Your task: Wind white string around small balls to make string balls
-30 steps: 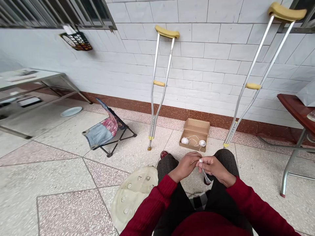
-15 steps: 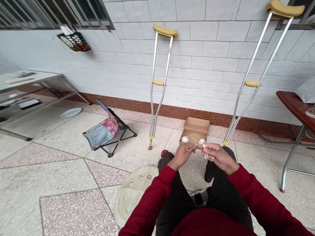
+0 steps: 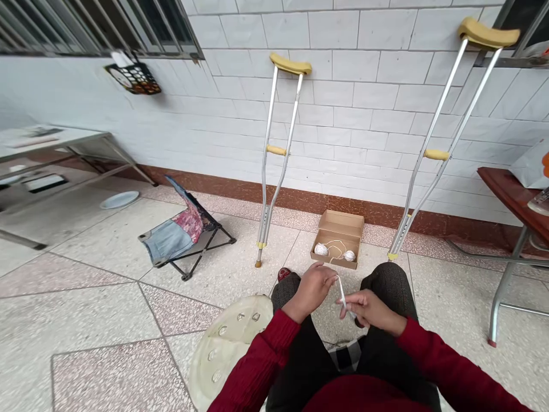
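Note:
My left hand [image 3: 314,288] is closed, pinching a white yarn strand [image 3: 342,290] at its fingertips. The strand runs down to my right hand [image 3: 369,309], whose fingers are closed around its lower part, a little lower and nearer my body. Whether the strand is doubled or knotted is too small to tell. Just beyond my hands an open cardboard box [image 3: 342,224] stands on the floor. Inside it lie two white yarn balls, the left ball [image 3: 321,249] and the right ball [image 3: 349,256], with loose yarn looping between them and trailing toward my left hand.
Two crutches, a left one [image 3: 269,150] and a right one [image 3: 436,154], lean on the tiled wall. A folding chair [image 3: 174,234] stands to the left, near a round pale stool [image 3: 227,343]. At right is a red-brown table [image 3: 506,191]; a white table [image 3: 81,137] is far left.
My hands have come down and nearer my body, away from the box. My right hand has dropped below the left, and a stretch of strand now shows between them.

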### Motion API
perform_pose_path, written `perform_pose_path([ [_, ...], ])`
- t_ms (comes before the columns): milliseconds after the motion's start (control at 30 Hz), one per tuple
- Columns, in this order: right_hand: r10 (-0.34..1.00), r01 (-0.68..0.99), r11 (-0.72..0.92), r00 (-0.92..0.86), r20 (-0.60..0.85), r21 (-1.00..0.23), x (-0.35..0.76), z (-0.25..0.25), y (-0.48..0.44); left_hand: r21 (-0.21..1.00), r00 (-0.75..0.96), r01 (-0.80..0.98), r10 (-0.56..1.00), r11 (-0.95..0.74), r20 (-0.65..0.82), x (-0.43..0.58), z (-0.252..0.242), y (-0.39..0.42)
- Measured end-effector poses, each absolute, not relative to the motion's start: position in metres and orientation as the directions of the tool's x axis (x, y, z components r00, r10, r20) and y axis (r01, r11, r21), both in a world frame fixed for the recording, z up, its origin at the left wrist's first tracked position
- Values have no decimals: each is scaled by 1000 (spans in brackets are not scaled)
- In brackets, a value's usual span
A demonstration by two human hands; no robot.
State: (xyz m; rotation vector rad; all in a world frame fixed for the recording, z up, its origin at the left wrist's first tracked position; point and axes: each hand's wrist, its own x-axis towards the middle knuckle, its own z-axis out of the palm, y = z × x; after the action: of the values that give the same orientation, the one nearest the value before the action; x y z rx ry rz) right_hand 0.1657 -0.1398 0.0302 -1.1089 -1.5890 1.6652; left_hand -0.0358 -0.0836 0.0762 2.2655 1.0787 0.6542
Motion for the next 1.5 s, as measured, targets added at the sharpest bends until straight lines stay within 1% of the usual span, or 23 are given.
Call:
perform_pose_path([
  [67,798,34,-249,-559,-225,-968,165,44,-151,710,567,515,812,-480,137,-31,62,-87],
  [167,863,-67,-241,-470,-182,-968,170,60,-140,808,571,466,820,-361,37,-17,34,-108],
  [233,930,-21,-145,-343,-129,-989,173,58,-123,824,581,463,814,-328,-2,-9,19,-124],
  [333,979,180,-29,-195,-64,-983,173,37,-109,778,584,510,811,-366,-1,-10,16,-139],
  [400,964,270,-33,-246,-102,-962,168,19,-117,738,567,536,823,-410,46,-21,26,-136],
  [467,895,277,-91,-398,-201,-956,163,9,-137,714,539,545,836,-440,104,-36,39,-127],
  [533,784,213,-188,-556,-277,-959,160,14,-157,718,525,541,843,-439,120,-45,49,-118],
  [600,719,94,-270,-642,-266,-958,161,32,-165,769,542,492,835,-407,95,-46,51,-113],
  [667,759,-24,-269,-620,-197,-963,167,53,-159,835,568,425,821,-351,56,-38,46,-116],
  [733,849,-72,-194,-512,-131,-978,175,66,-142,854,581,409,813,-321,28,-26,38,-123],
  [800,913,-1,-103,-397,-94,-995,183,65,-126,826,587,451,810,-339,12,-19,32,-130],
  [867,922,139,-70,-369,-117,-988,187,52,-121,783,586,492,810,-381,26,-21,32,-132],
  [933,867,251,-108,-449,-215,-962,186,37,-130,747,563,517,824,-418,72,-29,38,-129],
  [1000,723,276,-199,-607,-331,-940,183,30,-147,719,544,530,831,-451,120,-39,46,-124],
  [1067,560,213,-307,-748,-357,-928,180,37,-161,734,559,503,819,-456,125,-44,50,-120],
  [1100,512,152,-358,-793,-330,-921,180,45,-163,768,571,471,814,-433,109,-44,50,-120],
  [1133,505,75,-396,-814,-286,-915,181,54,-163,811,578,433,811,-393,85,-42,48,-121],
  [1200,590,-78,-408,-783,-197,-910,186,71,-153,877,575,376,818,-299,32,-33,42,-127],
  [1267,705,-147,-348,-692,-155,-926,192,79,-137,891,574,378,819,-250,-14,-24,35,-135],
  [1300,747,-135,-311,-646,-154,-941,195,77,-130,883,580,396,814,-252,-28,-21,33,-139],
  [1367,786,-35,-259,-588,-189,-965,195,65,-123,857,587,435,809,-276,-37,-21,33,-143],
  [1433,764,92,-258,-590,-261,-962,190,48,-128,828,569,464,822,-315,-7,-27,40,-142],
  [1500,724,160,-284,-611,-320,-946,182,38,-141,793,546,489,837,-364,47,-37,49,-137],
])
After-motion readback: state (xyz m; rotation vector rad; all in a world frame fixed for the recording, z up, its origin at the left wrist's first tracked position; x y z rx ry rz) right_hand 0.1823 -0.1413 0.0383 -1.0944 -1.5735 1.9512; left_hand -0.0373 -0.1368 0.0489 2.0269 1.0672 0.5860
